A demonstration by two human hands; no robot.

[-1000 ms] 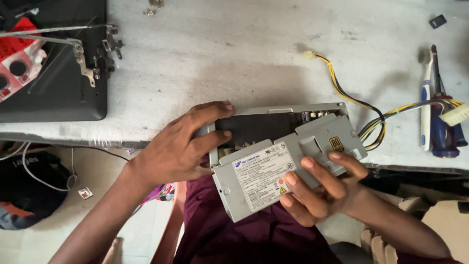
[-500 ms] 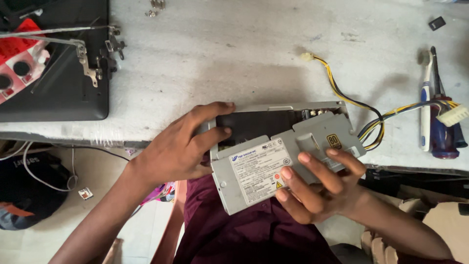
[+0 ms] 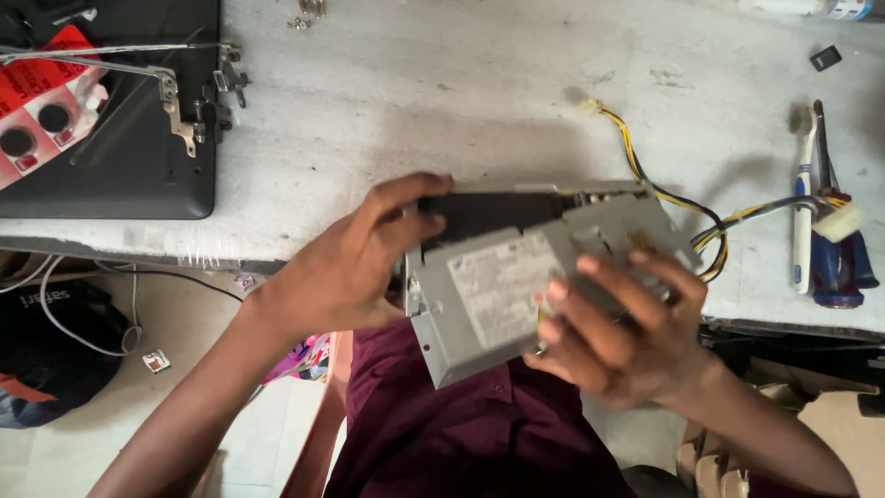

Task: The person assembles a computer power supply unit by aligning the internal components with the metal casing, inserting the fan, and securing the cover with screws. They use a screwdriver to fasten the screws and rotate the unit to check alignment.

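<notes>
Soft daylight, mild shadows; moving hands slightly blurred.

This looks like a small electronics repair workshop. Both hands grip a grey metal power supply unit (image 3: pixel 516 295) at the near edge of a worn, pale workbench (image 3: pixel 415 101). Just right of the grip, its yellow and black cables (image 3: pixel 682 198) trail toward screwdrivers (image 3: pixel 834 249). Well to the left of the grip lies a dismantled laptop lid (image 3: pixel 120 157) with bare metal hinges (image 3: pixel 184 111); beyond the grip, loose screws (image 3: pixel 309 9) sit on the bench.
</notes>
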